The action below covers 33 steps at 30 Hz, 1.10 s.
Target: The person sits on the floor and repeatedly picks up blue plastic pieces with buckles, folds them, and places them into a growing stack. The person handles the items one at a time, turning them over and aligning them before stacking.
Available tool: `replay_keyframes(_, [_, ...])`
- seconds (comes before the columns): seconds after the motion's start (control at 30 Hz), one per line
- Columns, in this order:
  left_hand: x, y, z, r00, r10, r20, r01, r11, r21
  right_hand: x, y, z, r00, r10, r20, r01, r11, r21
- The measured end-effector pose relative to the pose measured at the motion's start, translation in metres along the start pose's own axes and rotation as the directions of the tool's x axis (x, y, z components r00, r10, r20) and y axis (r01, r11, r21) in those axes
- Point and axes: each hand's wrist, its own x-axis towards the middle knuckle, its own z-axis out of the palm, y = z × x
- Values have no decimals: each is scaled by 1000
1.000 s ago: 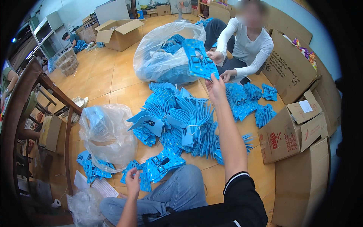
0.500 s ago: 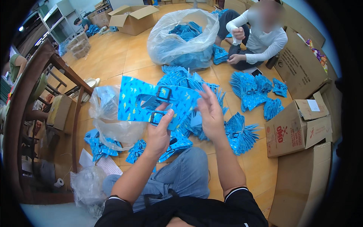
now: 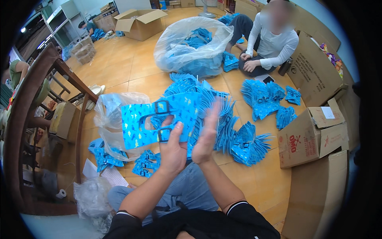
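Note:
A flat blue piece (image 3: 135, 129) printed with small dark blue and yellow figures is up in front of me. It has a cut-out in the middle and two black plastic buckles. My left hand (image 3: 174, 153) pinches it beside the lower buckle, thumb on top and fingers behind through the cut-out. Just off its right edge stands my right hand (image 3: 207, 139), blurred, fingers stretched upward and holding nothing. Under and behind both hands lies a heap of similar blue pieces (image 3: 221, 119), with a fanned stack (image 3: 250, 147) at its right.
A large clear bag (image 3: 169, 47) of blue pieces stands beyond the heap. Another person (image 3: 274, 44) sits at the far right near more stacks (image 3: 262, 97). Cardboard boxes (image 3: 314, 143) line the right; a wooden frame (image 3: 77, 127) and a smaller plastic bag (image 3: 109, 131) are left.
The piece in my left hand has come down and squared toward me. My right hand has moved left and lower, from spread fingers to a straight, edge-on pose. The other person's raised hand has lowered.

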Motion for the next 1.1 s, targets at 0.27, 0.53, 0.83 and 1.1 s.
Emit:
replay_keyframes(0.27, [-6, -1, 1, 994, -6, -106, 28, 977, 211, -1, -7, 11, 978, 43, 206, -48, 999, 19])
replay_keyframes(0.53, [-7, -5, -6, 998, 37, -53, -24, 972, 235, -7, -5, 12, 958, 50, 282, -41, 998, -39])
replay_keyframes(0.83, [25, 66, -44, 966, -246, 78, 205, 914, 350, 59, -4, -26, 920, 208, 331, -302, 917, 262])
replay_keyframes(1.1, [23, 71, -47, 951, -300, 79, 236, 864, 444, 53, -12, -21, 739, 162, 654, -372, 907, 196])
